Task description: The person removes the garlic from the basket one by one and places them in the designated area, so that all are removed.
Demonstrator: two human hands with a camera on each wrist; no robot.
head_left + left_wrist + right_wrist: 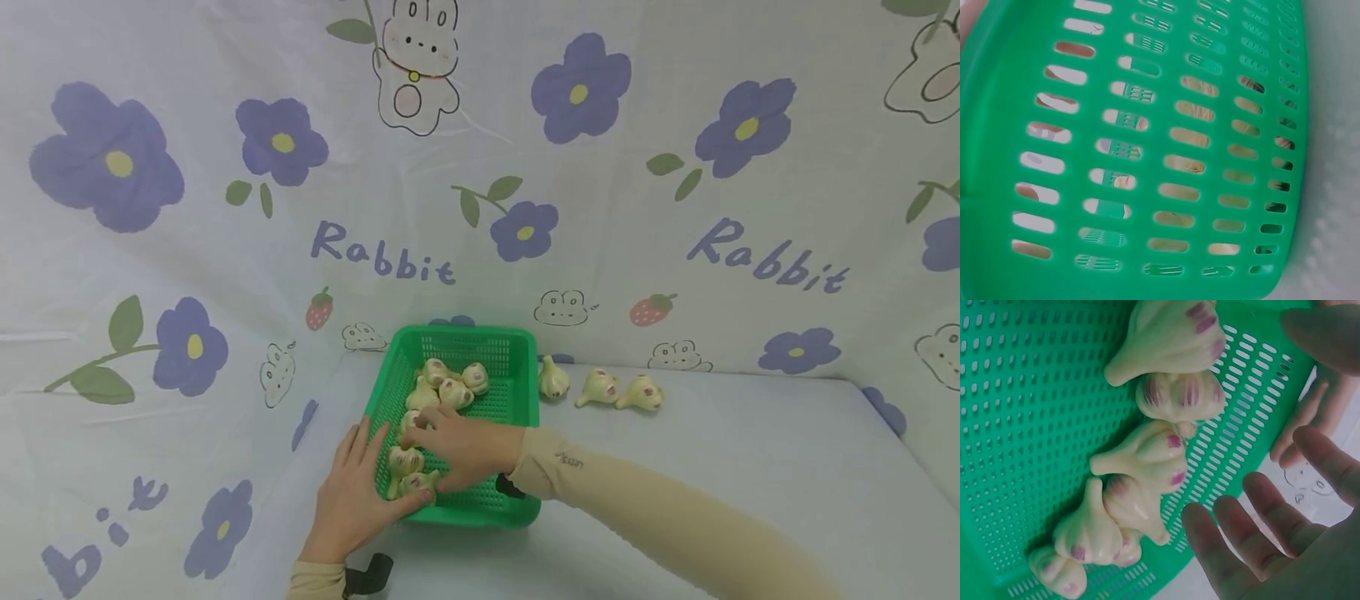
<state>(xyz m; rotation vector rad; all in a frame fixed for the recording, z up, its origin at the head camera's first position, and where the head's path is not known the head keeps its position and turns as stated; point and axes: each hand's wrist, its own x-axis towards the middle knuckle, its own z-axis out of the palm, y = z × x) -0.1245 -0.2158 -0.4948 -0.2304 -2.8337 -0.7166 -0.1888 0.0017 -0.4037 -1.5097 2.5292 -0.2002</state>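
Observation:
A green plastic basket [532, 375] with slotted walls holds several garlic bulbs [454, 393], pale with purple patches, gathered along its left side. My left hand [347, 503] rests at the basket's near left corner, fingers straight and spread along the outside, thumb lying over the rim by the nearest bulb. Over the bulbs reaches my right hand [471, 450], palm down. Its fingers [1266, 503] are loosely bent and apart in the right wrist view, with nothing held between them. The left wrist view is filled by the basket wall [1160, 150], bulbs partly showing through the slots.
Three more garlic bulbs [554, 380] lie in a row on the white table [720, 467], just right of the basket. Behind the table hangs a white cloth [615, 200] printed with flowers and rabbits, which also runs along the left side.

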